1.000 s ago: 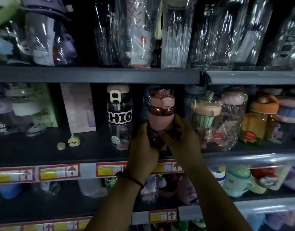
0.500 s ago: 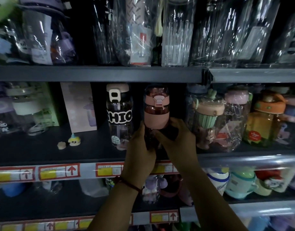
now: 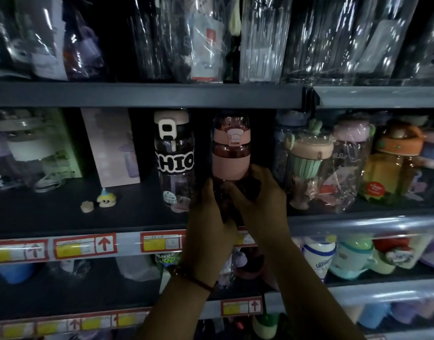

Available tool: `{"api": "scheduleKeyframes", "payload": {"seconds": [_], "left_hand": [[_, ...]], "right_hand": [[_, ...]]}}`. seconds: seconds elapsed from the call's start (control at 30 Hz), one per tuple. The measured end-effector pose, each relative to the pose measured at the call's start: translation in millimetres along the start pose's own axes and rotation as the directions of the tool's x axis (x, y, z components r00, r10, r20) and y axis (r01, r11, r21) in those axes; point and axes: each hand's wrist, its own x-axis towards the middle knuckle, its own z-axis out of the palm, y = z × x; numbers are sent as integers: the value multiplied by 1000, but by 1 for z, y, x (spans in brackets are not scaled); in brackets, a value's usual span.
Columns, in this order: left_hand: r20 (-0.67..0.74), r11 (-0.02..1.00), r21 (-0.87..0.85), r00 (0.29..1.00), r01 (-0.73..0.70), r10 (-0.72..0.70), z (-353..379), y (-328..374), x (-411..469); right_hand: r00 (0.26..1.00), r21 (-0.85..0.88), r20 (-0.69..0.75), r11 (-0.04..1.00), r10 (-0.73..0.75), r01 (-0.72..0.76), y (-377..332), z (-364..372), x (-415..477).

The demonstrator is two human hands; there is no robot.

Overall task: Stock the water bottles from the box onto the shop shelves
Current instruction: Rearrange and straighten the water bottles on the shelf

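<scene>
So, dead centre of the frame there's the pink water bottle point(image 3: 230, 153), upright, in the gap on the middle shelf point(image 3: 63, 217). It has a see-through reddish body, a pink band round the middle and a pink flip lid. Both hands are wrapped round its lower half: the left hand point(image 3: 208, 224) comes up from below on the left side, and the right hand point(image 3: 262, 204) curls over from the right with its fingers across the front. Both grips are closed snug on the bottle. The hands hide its base, so I can't tell if it's actually sitting on the shelf. There's a thin red bracelet point(image 3: 198, 282) on the left wrist.

Just left of it stands a dark clear bottle with big white letters point(image 3: 174, 163), very close, maybe touching. To the right is a plastic-wrapped cup with a green ribbed sleeve point(image 3: 307, 163), then an orange-lidded bottle point(image 3: 392, 163) further right. A pink box point(image 3: 112, 146) leans at centre left, with a little toy figure point(image 3: 106, 198) in front of it. Red and yellow price tags point(image 3: 84, 245) run along the shelf edge. Across the top, there are tall wrapped bottles point(image 3: 262, 38) on the upper shelf.
</scene>
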Motion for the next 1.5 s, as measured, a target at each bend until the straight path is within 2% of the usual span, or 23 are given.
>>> {"api": "scheduleKeyframes", "payload": {"seconds": [0.1,0.17,0.27,0.37,0.47,0.53,0.63,0.73,0.83,1.0,1.07,1.2,1.3,1.37,1.43,1.5], "left_hand": [[-103,998,42,993,-46,50,-4,8,-21],[-101,989,61,985,-133,138,-3,11,-31],[12,960,68,963,-270,270,8,18,-37],[115,955,-7,949,-296,295,29,37,-29],[125,983,-94,977,-161,172,59,58,-8],[153,986,-167,988,4,22,74,75,7],[192,910,-348,967,224,-165,86,98,19],[194,891,-379,963,250,-187,90,110,22],[102,874,-423,971,239,-216,98,106,21],[-12,740,-638,958,214,-287,102,96,10],[-64,761,-630,966,157,-251,98,103,-1],[-173,819,-574,981,-29,-87,95,111,-25],[-136,836,-537,990,-115,49,93,115,-32],[-71,827,-548,992,-123,100,90,118,-30],[-32,834,-545,996,-89,85,91,117,-20],[-72,892,-448,997,-61,32,96,111,-3]], "right_hand": [[1000,-1,-5,1000,18,-18,-1,-3,-3],[998,5,-55,1000,22,-22,-2,-13,-10],[980,-43,-200,999,0,-8,1,-45,-21],[942,-74,-336,997,11,-38,12,-84,-23],[937,-148,-346,983,48,-105,30,-108,-13],[962,-196,-261,971,85,-139,35,-115,-7],[987,-242,-113,960,117,-141,38,-120,-1],[992,-225,-39,966,120,-126,40,-123,3],[991,-208,-36,968,132,-137,39,-124,0],[995,-130,-33,987,95,-99,36,-122,-8],[993,-79,-49,991,104,-107,36,-120,-9],[985,102,-150,992,84,-69,32,-123,-10],[955,202,-281,979,93,-36,31,-133,-13],[945,195,-315,980,87,-26,33,-143,-15],[946,198,-312,980,87,-24,34,-154,-15],[950,250,-294,968,108,-32,33,-163,-14]]}}
